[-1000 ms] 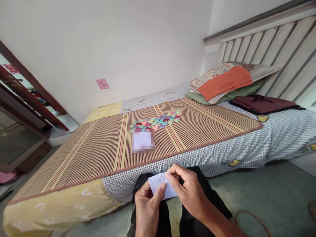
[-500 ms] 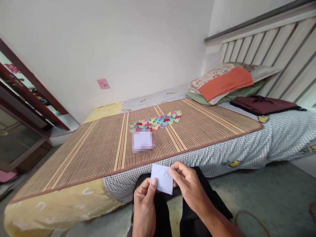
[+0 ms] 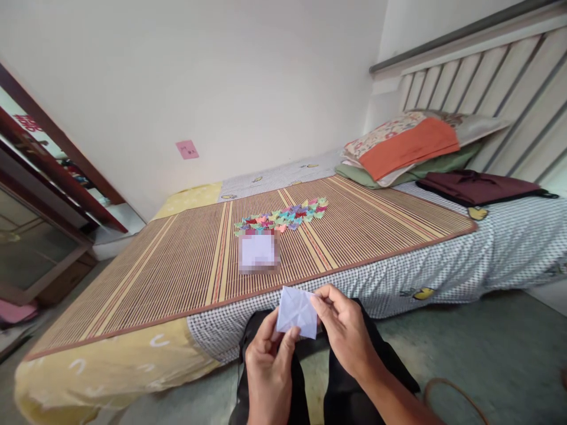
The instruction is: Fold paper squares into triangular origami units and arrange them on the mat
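A small folded square of pale lilac paper (image 3: 297,314), with crease lines across its face, is held above my lap. My left hand (image 3: 271,357) grips its lower left edge, thumb on the front. At the upper right corner my right hand (image 3: 343,330) pinches it between thumb and fingers. Beyond the hands, a stack of pale paper (image 3: 257,252), partly pixelated, lies on the striped mat (image 3: 186,265). Just behind that stack spread several small folded paper pieces (image 3: 287,216) in many colours.
Pillows with an orange cloth (image 3: 410,147) and a folded maroon cloth (image 3: 478,188) lie at the bed's right end. A pink paper (image 3: 186,149) is on the wall. The bed's front edge runs just beyond my knees.
The paper square has moved slightly up and right with both hands and turned a little. More creases show on its face. My left thumb has shifted right along its lower edge.
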`<state>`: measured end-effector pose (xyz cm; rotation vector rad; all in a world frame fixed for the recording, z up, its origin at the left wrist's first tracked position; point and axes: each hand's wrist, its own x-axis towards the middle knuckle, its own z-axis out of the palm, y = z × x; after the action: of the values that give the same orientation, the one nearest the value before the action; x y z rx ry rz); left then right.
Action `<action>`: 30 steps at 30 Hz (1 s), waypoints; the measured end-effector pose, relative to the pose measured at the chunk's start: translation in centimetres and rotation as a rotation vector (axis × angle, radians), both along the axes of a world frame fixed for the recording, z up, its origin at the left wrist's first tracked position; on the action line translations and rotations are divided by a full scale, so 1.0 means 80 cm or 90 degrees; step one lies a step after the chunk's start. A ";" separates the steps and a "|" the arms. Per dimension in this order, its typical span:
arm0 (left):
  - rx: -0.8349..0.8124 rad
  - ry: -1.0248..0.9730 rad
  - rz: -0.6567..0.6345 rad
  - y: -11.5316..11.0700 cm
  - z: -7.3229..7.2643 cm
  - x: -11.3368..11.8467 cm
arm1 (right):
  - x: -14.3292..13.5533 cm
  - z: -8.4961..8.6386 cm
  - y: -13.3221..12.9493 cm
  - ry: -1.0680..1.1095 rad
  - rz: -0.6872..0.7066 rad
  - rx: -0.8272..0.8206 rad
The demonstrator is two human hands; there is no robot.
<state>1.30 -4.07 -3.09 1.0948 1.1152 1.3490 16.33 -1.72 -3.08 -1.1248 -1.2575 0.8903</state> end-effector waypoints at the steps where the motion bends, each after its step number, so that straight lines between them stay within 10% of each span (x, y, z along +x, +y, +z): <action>1: 0.002 0.006 0.005 0.000 0.000 0.001 | 0.001 0.000 0.001 0.007 0.002 -0.002; 17: 0.070 -0.009 0.016 0.006 0.010 0.001 | 0.005 -0.001 -0.002 0.014 0.008 -0.003; 23: 0.175 0.175 0.022 0.005 0.016 -0.001 | 0.004 0.003 -0.004 0.050 0.034 -0.021; 30: 0.083 0.112 0.008 0.015 0.015 -0.013 | 0.006 0.005 -0.005 0.022 0.037 0.003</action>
<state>0.24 -2.90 -1.85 1.3243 1.1751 1.3719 16.83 -2.15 -2.68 -1.0695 -1.2682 0.9460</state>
